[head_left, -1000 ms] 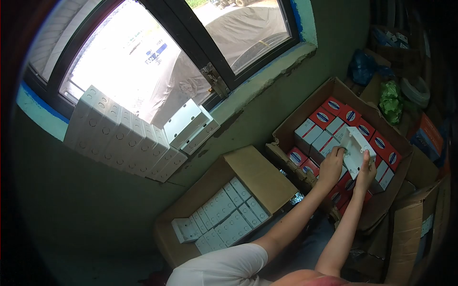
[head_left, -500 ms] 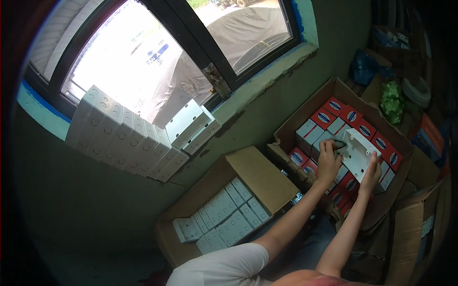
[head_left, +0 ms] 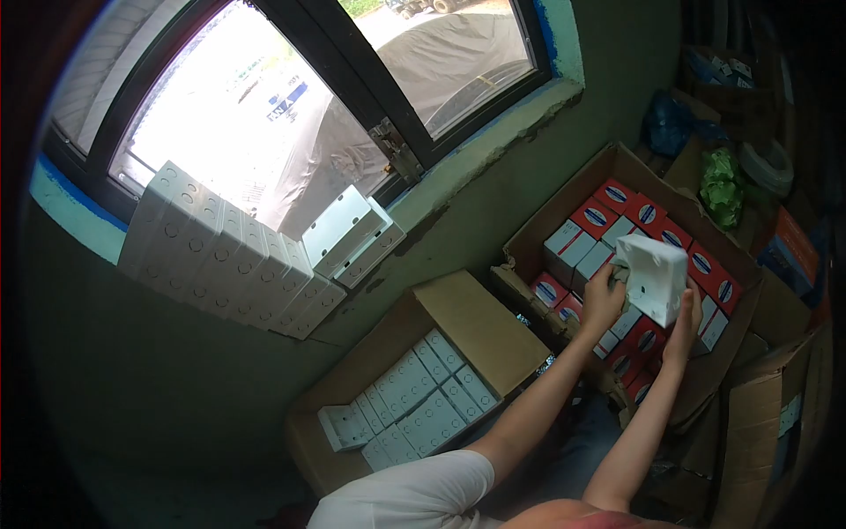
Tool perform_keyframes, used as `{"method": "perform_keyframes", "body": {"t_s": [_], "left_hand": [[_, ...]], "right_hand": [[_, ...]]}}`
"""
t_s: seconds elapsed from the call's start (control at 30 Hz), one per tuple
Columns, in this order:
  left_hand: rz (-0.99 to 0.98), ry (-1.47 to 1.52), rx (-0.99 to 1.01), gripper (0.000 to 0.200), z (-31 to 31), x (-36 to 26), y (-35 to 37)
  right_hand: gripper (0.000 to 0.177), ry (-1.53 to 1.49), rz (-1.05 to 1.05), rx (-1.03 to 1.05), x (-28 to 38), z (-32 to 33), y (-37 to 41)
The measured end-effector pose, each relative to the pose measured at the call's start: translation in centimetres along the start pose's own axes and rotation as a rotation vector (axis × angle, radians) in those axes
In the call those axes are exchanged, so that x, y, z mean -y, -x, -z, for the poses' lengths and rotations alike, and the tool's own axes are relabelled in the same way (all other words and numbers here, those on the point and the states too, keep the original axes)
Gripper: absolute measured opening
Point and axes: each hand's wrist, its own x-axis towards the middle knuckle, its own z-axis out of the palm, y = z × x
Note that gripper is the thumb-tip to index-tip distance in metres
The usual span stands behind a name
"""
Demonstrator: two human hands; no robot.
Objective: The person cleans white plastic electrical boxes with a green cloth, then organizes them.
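The white plastic box (head_left: 656,273), at three o'clock in the view and tilted above the carton (head_left: 527,293) of small red and white packs (head_left: 595,214), could, I think, turn or slip down onto these packs, because the support seems to come mainly from one side and a strong push on its rim would twist it. The right hand (head_left: 683,328), at the box's five o'clock side, is partly open and curved around the edge; the left hand (head_left: 604,304), at its nine o'clock side, has fingers bent close together, pinching a small greyish thing, maybe a rag, against the rim, though its exact shape I cannot tell.
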Motion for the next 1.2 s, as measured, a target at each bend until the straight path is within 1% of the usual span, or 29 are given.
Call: {"method": "perform_keyframes", "body": {"t_s": [0.03,0.07,0.13,0.2,0.27,0.3,0.37,0.4,0.43,0.47,0.5,0.53,0.6,0.63,0.67,0.7,0.73,0.8,0.87,0.9,0.97,1.07,1.1,1.17,1.2], "left_hand": [[0.083,0.036,0.012,0.027,0.2,-0.7,-0.1],[0.166,0.071,0.024,0.026,0.3,-1.0,-0.2],[0.196,0.087,0.015,0.026,0.2,-1.0,-0.4],[0.218,0.093,0.046,0.026,0.3,-0.8,-0.3],[0.229,0.095,0.109,0.028,0.5,-1.2,-0.1],[0.157,0.040,0.123,0.027,0.4,-1.4,0.0],[0.012,-0.070,0.150,0.027,0.2,-2.3,0.2],[-0.082,-0.062,0.094,0.027,0.0,-2.7,0.5],[-0.176,-0.053,0.040,0.029,-0.1,-3.1,0.9],[-0.270,-0.043,-0.013,0.033,-0.2,-3.3,1.2],[-0.277,-0.055,0.070,0.036,0.0,-3.5,1.3],[-0.331,-0.070,0.118,0.035,0.0,-3.6,1.3],[-0.436,-0.104,0.211,0.034,0.0,-3.9,1.1],[-0.549,-0.126,0.242,0.035,-0.4,-3.8,1.1],[-0.541,-0.176,0.330,0.036,-0.4,-3.5,1.3],[-0.534,-0.225,0.418,0.037,-0.4,-3.3,1.7],[-0.527,-0.275,0.506,0.038,-0.3,-3.4,2.0],[-0.485,-0.260,0.568,0.041,-0.2,-3.5,2.1],[-0.461,-0.257,0.636,0.041,0.2,-4.2,2.0],[-0.496,-0.317,0.562,0.041,0.2,-4.1,1.8],[-0.560,-0.437,0.407,0.042,0.3,-3.4,1.6],[-0.469,-0.450,0.380,0.041,0.6,-2.8,1.3],[-0.502,-0.401,0.378,0.040,0.3,-2.6,1.5],[-0.487,-0.315,0.506,0.039,0.0,-4.2,2.4],[-0.475,-0.267,0.573,0.039,-0.2,-4.7,2.9]], "right_hand": [[0.075,-0.127,-0.022,0.008,1.0,-0.8,0.3],[0.076,-0.109,-0.021,0.107,1.4,-1.3,0.5],[0.081,-0.076,-0.022,0.304,1.7,-2.0,0.8],[0.076,0.077,-0.048,0.305,-1.2,-2.0,0.5],[0.073,0.240,-0.108,0.299,-2.2,-2.3,-0.1],[0.068,0.170,-0.146,0.229,-2.6,-2.5,-0.5],[0.066,-0.004,-0.199,0.061,-1.9,-2.7,-0.4],[0.064,-0.090,-0.224,-0.025,-1.5,-2.6,-0.4],[0.064,-0.084,-0.273,-0.099,-0.6,-2.7,-0.1],[0.064,-0.066,-0.305,-0.102,-0.9,-2.0,-0.2],[0.064,-0.049,-0.336,-0.105,-1.6,-0.7,-0.5],[0.065,-0.031,-0.367,-0.106,-1.0,-0.6,-0.4],[0.064,-0.057,-0.316,-0.022,0.1,-0.3,0.0],[0.064,-0.058,-0.275,0.024,0.5,-0.5,0.2],[0.063,-0.060,-0.233,0.072,0.8,-0.6,0.2],[0.061,-0.038,-0.206,0.042,-0.5,-0.1,0.1],[0.060,-0.002,-0.191,0.011,-0.4,-0.2,0.1],[0.058,0.070,-0.160,-0.052,-0.2,-0.3,0.2],[0.056,0.050,-0.133,-0.077,0.0,-0.1,0.3],[0.054,0.041,-0.120,-0.088,0.1,0.1,0.4],[0.053,0.081,-0.120,-0.023,0.3,0.8,0.4],[0.052,0.161,-0.116,0.030,0.9,0.8,0.6],[0.052,0.162,-0.113,0.036,0.9,0.7,0.6],[0.052,0.165,-0.115,0.048,0.5,0.8,0.4],[0.052,0.139,-0.107,0.007,0.3,1.2,0.4]]}}
